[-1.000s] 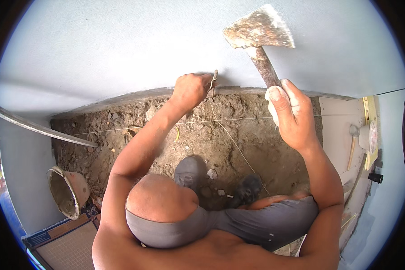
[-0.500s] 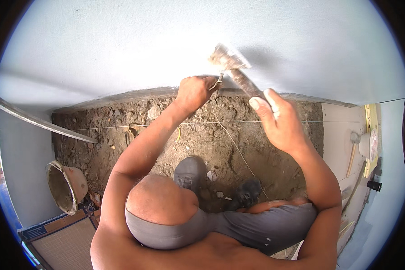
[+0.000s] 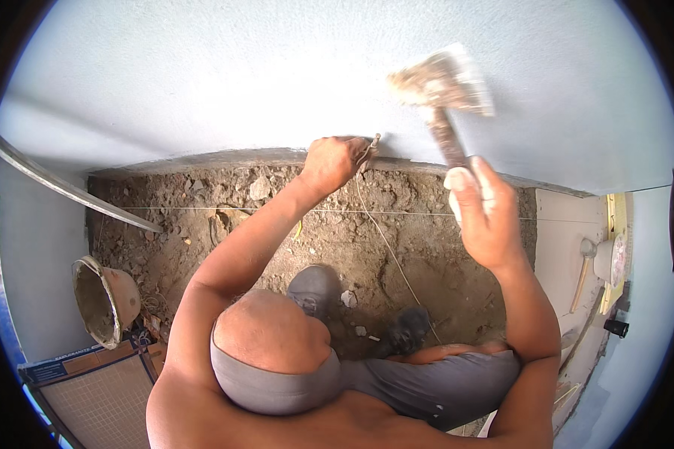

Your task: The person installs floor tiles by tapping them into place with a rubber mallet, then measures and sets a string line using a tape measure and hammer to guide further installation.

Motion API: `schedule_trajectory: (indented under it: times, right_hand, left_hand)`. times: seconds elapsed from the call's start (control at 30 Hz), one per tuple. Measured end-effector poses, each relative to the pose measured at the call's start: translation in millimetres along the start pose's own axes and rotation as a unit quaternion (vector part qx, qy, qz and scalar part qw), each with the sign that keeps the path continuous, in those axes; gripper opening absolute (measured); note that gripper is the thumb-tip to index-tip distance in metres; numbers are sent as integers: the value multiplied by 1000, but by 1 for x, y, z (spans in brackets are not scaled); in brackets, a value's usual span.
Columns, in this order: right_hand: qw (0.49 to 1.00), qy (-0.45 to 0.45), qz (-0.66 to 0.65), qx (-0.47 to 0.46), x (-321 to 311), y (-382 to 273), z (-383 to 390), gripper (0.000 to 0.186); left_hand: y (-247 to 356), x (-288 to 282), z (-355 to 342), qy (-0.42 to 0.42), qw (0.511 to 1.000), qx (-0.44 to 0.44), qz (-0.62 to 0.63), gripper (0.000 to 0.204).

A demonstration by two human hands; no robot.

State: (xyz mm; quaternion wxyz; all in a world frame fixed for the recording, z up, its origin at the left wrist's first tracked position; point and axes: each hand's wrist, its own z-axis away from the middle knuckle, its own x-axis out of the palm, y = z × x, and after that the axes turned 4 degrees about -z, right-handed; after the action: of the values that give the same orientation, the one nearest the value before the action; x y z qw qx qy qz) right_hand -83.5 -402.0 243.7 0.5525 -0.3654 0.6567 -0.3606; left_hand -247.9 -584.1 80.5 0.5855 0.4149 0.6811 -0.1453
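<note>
Low on the white wall [image 3: 225, 90], my left hand [image 3: 333, 161] is closed around a nail [image 3: 376, 141] that has string wound on it. The nail's head sticks up past the fingers, close to the wall. A thin string [image 3: 382, 232] runs down from it over the dirt. My right hand [image 3: 488, 213] grips the dark handle of a broad-headed, mortar-crusted tool [image 3: 442, 82]. Motion blurs its head, so I cannot tell whether it is a trowel or a hatchet. The tool is up and to the right of the nail, apart from it.
A taut line [image 3: 269, 210] crosses the rough dirt floor [image 3: 457, 284]. At left stand a mortar-stained bucket [image 3: 123, 299], tile boxes [image 3: 90, 389] and a long curved-looking bar [image 3: 75, 187]. A mallet [image 3: 583, 273] lies at right on pale slabs [image 3: 565, 224].
My right hand has swung the tool away from the nail, up and to the right. My left hand stays closed on the nail. The whole view has shifted slightly.
</note>
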Motion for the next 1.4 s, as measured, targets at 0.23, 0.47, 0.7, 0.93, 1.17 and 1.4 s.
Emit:
schedule_trajectory:
  times: [0.23, 0.47, 0.7, 0.93, 1.17, 1.4]
  right_hand:
    - [991, 34, 125, -31, 20, 65, 7, 48]
    - [999, 39, 15, -15, -3, -6, -1, 36]
    - [987, 88, 74, -111, 11, 41, 3, 41]
    - [998, -11, -31, 49, -1, 20, 4, 36]
    - [974, 152, 18, -166, 23, 55, 4, 49]
    - [998, 0, -7, 67, -1, 43, 6, 46]
  left_hand:
    - [5, 6, -6, -18, 1000, -3, 7, 27]
    - [-1, 13, 3, 39, 999, 12, 29, 28]
    - [7, 6, -3, -10, 1000, -3, 18, 32]
    - [-1, 12, 1, 54, 998, 26, 31, 27]
    - [-1, 15, -2, -11, 1000, 8, 26, 24]
    - [-14, 20, 16, -58, 997, -33, 32, 26]
